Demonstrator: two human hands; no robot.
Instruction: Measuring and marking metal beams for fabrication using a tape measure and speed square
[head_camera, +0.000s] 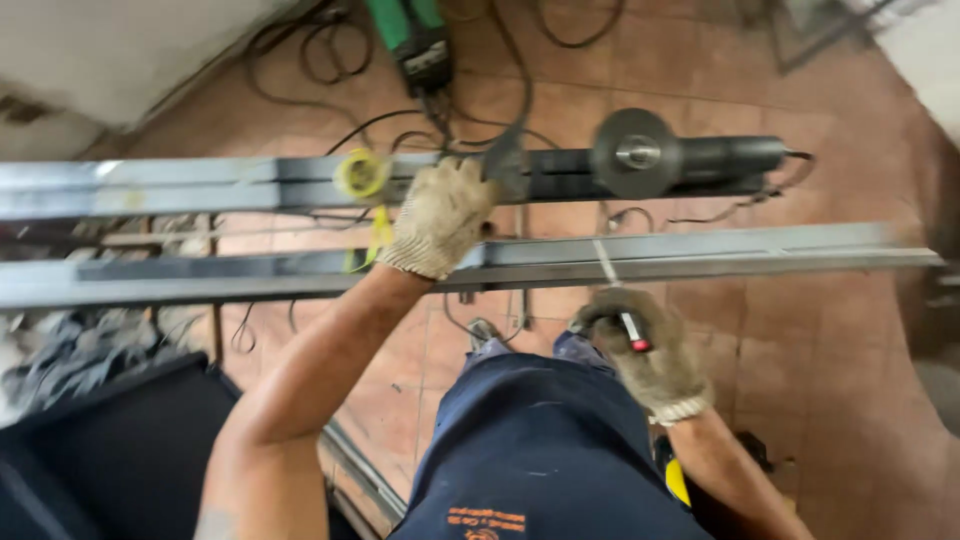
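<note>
My left hand (440, 215), in a worn knit glove, reaches forward and rests on the far metal bar (200, 182), next to a yellow tape measure (362, 174) and the guard of a black angle grinder (640, 155) that lies along that bar. My right hand (650, 350), also gloved, is shut on a welding electrode holder with a red tip (634, 333); its thin rod (604, 262) points up to the near metal bar (700, 255). Both bars run left to right across the view. My dark blue trousers (540, 450) show below.
A green power tool (415, 35) and several black cables (320, 60) lie on the reddish tiled floor beyond the bars. A dark box or bag (110, 450) sits at lower left, with grey rubble (60, 340) beside it. A metal frame (800, 30) stands at upper right.
</note>
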